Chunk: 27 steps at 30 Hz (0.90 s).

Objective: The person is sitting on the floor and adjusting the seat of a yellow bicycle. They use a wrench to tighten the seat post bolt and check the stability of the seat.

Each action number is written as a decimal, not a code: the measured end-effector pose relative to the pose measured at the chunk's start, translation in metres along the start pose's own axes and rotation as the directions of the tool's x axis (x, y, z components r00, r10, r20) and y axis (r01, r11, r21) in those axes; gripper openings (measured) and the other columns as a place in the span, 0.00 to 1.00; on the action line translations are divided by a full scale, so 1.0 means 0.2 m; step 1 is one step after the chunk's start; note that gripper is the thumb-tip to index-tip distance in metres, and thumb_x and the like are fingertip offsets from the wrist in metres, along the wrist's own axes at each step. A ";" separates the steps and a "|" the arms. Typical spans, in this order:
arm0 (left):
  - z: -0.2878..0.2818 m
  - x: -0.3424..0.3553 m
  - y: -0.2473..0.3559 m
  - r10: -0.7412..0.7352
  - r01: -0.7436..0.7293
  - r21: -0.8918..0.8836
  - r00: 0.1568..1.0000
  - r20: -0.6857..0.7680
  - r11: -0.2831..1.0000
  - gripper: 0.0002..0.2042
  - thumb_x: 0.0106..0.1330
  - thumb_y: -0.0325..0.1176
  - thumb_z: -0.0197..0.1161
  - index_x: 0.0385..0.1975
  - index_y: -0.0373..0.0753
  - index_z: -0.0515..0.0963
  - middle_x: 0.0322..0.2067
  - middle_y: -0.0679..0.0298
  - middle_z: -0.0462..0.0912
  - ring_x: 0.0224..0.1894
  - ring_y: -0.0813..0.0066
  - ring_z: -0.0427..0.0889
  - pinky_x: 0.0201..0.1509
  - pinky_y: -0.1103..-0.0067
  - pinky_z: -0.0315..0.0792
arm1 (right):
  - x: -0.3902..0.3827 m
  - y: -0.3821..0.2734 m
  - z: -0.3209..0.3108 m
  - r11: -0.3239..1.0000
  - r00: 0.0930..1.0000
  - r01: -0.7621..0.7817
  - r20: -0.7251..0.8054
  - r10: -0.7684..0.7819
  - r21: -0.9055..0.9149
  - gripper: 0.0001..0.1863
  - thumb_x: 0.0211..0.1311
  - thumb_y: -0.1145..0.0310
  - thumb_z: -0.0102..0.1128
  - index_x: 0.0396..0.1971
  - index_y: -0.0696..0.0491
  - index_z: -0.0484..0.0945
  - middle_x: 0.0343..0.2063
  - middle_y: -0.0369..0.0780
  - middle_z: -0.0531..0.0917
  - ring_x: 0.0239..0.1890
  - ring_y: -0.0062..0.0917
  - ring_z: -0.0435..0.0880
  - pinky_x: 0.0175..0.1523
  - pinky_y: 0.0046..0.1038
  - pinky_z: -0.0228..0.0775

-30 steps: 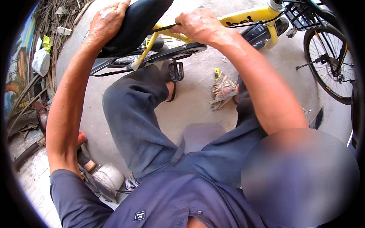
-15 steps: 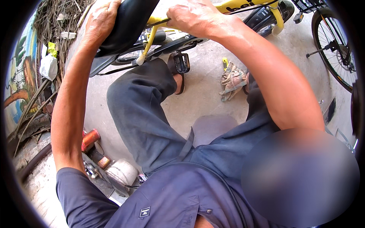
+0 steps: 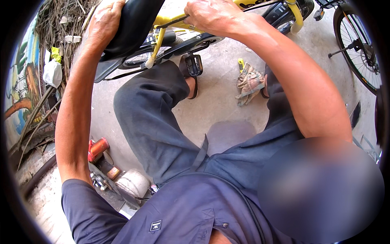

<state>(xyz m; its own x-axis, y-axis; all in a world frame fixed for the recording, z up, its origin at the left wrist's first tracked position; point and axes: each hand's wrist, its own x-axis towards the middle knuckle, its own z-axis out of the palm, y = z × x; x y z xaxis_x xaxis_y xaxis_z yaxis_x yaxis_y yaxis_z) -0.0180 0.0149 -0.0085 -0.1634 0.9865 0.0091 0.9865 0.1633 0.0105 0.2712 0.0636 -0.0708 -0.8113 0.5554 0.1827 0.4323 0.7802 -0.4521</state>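
My left hand (image 3: 106, 18) is closed on the side of a black saddle (image 3: 134, 28) at the top of the view. My right hand (image 3: 205, 16) has its fingers curled on the yellow bicycle frame (image 3: 165, 20), just right of the saddle; the fingertips are partly hidden. Below the frame hang a black chain guard (image 3: 183, 46) and a black pedal (image 3: 192, 65), beside my left foot. Between my feet lie a crumpled cloth (image 3: 248, 84) and, behind it, a small yellow-and-black tool (image 3: 241, 63).
A second bicycle's wheel (image 3: 354, 53) stands at the right. Dry branches (image 3: 53, 22), a white bag (image 3: 53, 73) and a painted wall (image 3: 24, 101) line the left. Beside my left arm lie a red cylinder (image 3: 98, 148), a white rounded container (image 3: 132, 184) and metal pieces on the floor.
The saddle, frame and both my hands sit higher and slightly left in the picture than a second ago. My right forearm has shifted rightward, and the surroundings have shifted as my head moved.
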 end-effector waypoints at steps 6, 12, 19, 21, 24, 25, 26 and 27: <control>-0.01 -0.02 0.06 -0.062 0.060 -0.039 0.997 -0.054 0.997 0.22 0.70 0.49 0.40 0.54 0.43 0.72 0.49 0.49 0.76 0.54 0.53 0.73 0.59 0.72 0.61 | 0.00 -0.03 -0.02 1.000 0.998 -0.018 -0.057 0.019 0.020 0.11 0.55 0.66 0.50 0.24 0.55 0.81 0.22 0.48 0.82 0.29 0.41 0.83 0.36 0.40 0.74; 0.01 0.00 -0.07 0.281 -0.257 0.295 0.959 -0.040 0.920 0.18 0.72 0.39 0.39 0.58 0.46 0.68 0.50 0.49 0.75 0.53 0.53 0.73 0.58 0.71 0.64 | 0.00 -0.03 -0.01 0.999 0.997 -0.025 -0.066 0.027 0.029 0.11 0.56 0.64 0.52 0.25 0.53 0.82 0.22 0.49 0.82 0.30 0.42 0.82 0.38 0.40 0.73; 0.01 0.00 -0.06 0.245 -0.233 0.257 0.969 -0.016 0.938 0.18 0.72 0.38 0.38 0.58 0.47 0.68 0.50 0.49 0.75 0.53 0.52 0.73 0.58 0.70 0.64 | 0.01 -0.05 -0.07 0.994 0.997 -0.069 0.024 0.067 0.089 0.12 0.55 0.61 0.57 0.25 0.54 0.83 0.22 0.49 0.82 0.30 0.42 0.83 0.38 0.40 0.73; 0.01 0.00 -0.04 0.241 -0.229 0.217 0.970 -0.032 0.949 0.18 0.72 0.38 0.38 0.58 0.47 0.67 0.50 0.49 0.75 0.53 0.53 0.73 0.58 0.70 0.64 | 0.02 -0.05 -0.06 0.993 0.996 -0.082 0.037 0.079 0.084 0.12 0.55 0.61 0.57 0.24 0.54 0.83 0.22 0.48 0.82 0.30 0.42 0.83 0.38 0.40 0.73; 0.02 0.00 -0.05 0.229 -0.212 0.227 0.972 -0.049 0.950 0.19 0.72 0.41 0.38 0.59 0.46 0.68 0.51 0.49 0.75 0.54 0.53 0.73 0.59 0.71 0.62 | 0.04 -0.05 -0.04 0.993 0.997 -0.077 0.029 0.075 0.086 0.11 0.53 0.63 0.56 0.23 0.54 0.82 0.21 0.49 0.81 0.29 0.42 0.83 0.37 0.40 0.74; 0.02 0.00 -0.04 0.203 -0.190 0.163 0.977 -0.067 0.968 0.20 0.72 0.42 0.38 0.59 0.46 0.68 0.51 0.49 0.74 0.54 0.53 0.73 0.60 0.71 0.62 | 0.04 -0.05 -0.05 0.994 0.998 -0.067 0.014 0.066 0.083 0.11 0.53 0.64 0.56 0.23 0.55 0.82 0.21 0.49 0.81 0.29 0.42 0.83 0.37 0.40 0.74; 0.02 0.00 -0.04 0.176 -0.168 0.097 0.981 -0.083 0.981 0.20 0.72 0.43 0.38 0.59 0.46 0.68 0.52 0.49 0.74 0.55 0.53 0.72 0.60 0.71 0.62 | 0.04 -0.05 -0.06 0.995 0.998 -0.057 -0.002 0.057 0.079 0.10 0.52 0.65 0.56 0.22 0.55 0.82 0.21 0.49 0.81 0.29 0.42 0.83 0.37 0.40 0.74; 0.02 0.00 -0.03 0.146 -0.144 0.031 0.985 -0.096 0.989 0.21 0.72 0.44 0.38 0.58 0.46 0.68 0.52 0.49 0.74 0.55 0.54 0.72 0.61 0.72 0.61 | 0.04 -0.05 -0.06 0.997 0.999 -0.046 -0.012 0.047 0.065 0.10 0.52 0.66 0.55 0.22 0.55 0.82 0.21 0.49 0.81 0.29 0.42 0.83 0.36 0.40 0.74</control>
<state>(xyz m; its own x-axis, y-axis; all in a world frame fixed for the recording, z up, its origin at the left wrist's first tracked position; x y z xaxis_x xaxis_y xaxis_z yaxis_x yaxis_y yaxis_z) -0.0237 0.0139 -0.0127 -0.0173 0.9941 0.1070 0.9996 0.0197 -0.0220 0.2640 0.0638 -0.0544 -0.7855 0.5945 0.1717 0.4424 0.7335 -0.5160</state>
